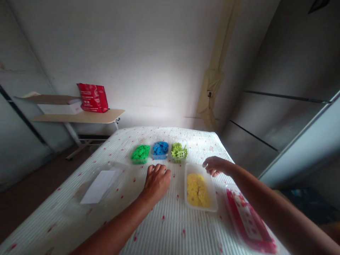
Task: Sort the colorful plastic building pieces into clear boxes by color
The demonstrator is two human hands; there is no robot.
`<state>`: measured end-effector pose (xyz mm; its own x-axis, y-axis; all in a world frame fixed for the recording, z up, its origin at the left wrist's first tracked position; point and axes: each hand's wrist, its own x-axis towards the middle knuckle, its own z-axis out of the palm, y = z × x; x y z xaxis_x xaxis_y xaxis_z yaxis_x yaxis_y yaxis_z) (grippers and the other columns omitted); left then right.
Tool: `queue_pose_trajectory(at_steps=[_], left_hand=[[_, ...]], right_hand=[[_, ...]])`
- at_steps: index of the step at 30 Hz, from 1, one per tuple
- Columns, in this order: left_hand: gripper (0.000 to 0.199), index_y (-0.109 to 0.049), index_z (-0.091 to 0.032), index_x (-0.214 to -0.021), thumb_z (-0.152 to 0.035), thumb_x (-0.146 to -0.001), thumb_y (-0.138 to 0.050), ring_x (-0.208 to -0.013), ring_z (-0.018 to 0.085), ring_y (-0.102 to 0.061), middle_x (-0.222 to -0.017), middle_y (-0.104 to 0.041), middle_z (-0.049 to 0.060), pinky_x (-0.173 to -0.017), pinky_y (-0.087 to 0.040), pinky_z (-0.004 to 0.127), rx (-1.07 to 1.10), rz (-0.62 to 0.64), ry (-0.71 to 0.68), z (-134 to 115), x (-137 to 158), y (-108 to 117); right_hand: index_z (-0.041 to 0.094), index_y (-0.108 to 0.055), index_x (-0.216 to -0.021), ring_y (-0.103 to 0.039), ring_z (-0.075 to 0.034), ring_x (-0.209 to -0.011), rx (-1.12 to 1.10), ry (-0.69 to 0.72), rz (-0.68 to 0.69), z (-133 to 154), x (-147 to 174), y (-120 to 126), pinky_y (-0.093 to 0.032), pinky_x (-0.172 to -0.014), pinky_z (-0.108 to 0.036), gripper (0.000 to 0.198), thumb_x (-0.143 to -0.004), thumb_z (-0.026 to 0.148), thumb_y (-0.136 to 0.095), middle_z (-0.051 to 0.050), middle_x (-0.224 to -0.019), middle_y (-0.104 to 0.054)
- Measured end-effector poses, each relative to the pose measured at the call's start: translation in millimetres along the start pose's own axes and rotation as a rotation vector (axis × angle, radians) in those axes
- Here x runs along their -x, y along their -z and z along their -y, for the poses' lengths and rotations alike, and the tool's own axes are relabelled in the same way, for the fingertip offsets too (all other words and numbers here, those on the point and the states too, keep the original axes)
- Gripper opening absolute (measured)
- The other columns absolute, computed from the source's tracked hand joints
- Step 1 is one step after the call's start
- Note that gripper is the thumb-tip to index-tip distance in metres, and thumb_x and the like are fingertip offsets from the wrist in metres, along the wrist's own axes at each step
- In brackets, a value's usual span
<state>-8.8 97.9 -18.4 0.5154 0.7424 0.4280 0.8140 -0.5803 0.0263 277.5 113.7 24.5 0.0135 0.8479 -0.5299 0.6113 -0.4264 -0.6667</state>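
Note:
My left hand (158, 179) is palm down over the middle of the table, its fingers loosely bent and slightly apart, with nothing visible in them. A clear plastic box of yellow pieces (198, 189) stands to its right. At that box's far right corner is my right hand (215, 165), fingers loosely curved and parted; whether the fingertips touch the rim I cannot tell. Beyond my hands stand a box of green pieces (140, 153), a box of blue pieces (160, 148) and a box of lime-green pieces (179, 151), side by side.
A closed box of pink-red pieces (247, 219) with a label lies under my right forearm. On the left is a clear plastic lid or tray with a white paper (98, 186). A side table (106, 116) at the wall holds a red bag (93, 98) and a white carton (60, 108).

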Motion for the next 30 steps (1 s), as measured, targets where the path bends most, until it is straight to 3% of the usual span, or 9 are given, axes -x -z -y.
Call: queue_pose_trajectory(at_steps=[3,8,13,21,30], left_hand=[[0.017,-0.060,-0.020,-0.078,-0.017,-0.082,-0.044,-0.086,0.019,-0.048,-0.081,-0.057,0.006,-0.079,-0.031,0.037,0.045,-0.016,-0.029,-5,7,-8],[0.018,-0.059,-0.020,-0.076,-0.016,-0.083,-0.043,-0.085,0.019,-0.047,-0.080,-0.056,0.005,-0.079,-0.031,0.036,0.092,0.006,-0.047,-1,22,-25],[0.019,-0.059,-0.020,-0.079,-0.017,-0.084,-0.041,-0.086,0.019,-0.047,-0.082,-0.056,0.005,-0.079,-0.032,0.036,0.122,0.030,-0.044,1,26,-30],[0.018,-0.059,-0.020,-0.079,-0.018,-0.084,-0.041,-0.087,0.019,-0.047,-0.084,-0.056,0.004,-0.079,-0.032,0.036,0.144,0.046,-0.023,1,25,-30],[0.018,-0.059,-0.020,-0.080,-0.017,-0.083,-0.042,-0.087,0.019,-0.047,-0.084,-0.057,0.004,-0.078,-0.032,0.036,0.149,0.037,-0.029,0,25,-29]], right_hand=[[0.014,-0.060,-0.085,-0.053,-0.008,-0.048,-0.022,0.004,-0.105,3,-6,4,-0.049,-0.051,-0.022,0.023,-0.065,0.006,-0.055,0.003,-0.053,-0.054],[0.015,-0.062,-0.088,-0.045,-0.005,-0.046,-0.037,-0.018,-0.371,-7,-22,34,-0.046,-0.049,-0.019,0.026,-0.066,0.004,-0.053,0.005,-0.051,-0.047],[0.014,-0.060,-0.097,-0.041,-0.005,-0.046,-0.030,-0.081,-0.485,-25,-25,65,-0.043,-0.048,-0.018,0.033,-0.069,0.004,-0.046,0.004,-0.052,-0.045],[0.013,-0.062,-0.100,-0.035,-0.003,-0.040,-0.008,-0.151,-0.544,-52,-21,92,-0.036,-0.046,-0.018,0.034,-0.070,0.006,-0.049,0.006,-0.051,-0.043],[0.009,-0.064,-0.100,-0.032,-0.003,-0.036,0.032,-0.089,-0.539,-70,-17,101,-0.030,-0.041,-0.017,0.032,-0.070,0.014,-0.052,0.007,-0.041,-0.039]])
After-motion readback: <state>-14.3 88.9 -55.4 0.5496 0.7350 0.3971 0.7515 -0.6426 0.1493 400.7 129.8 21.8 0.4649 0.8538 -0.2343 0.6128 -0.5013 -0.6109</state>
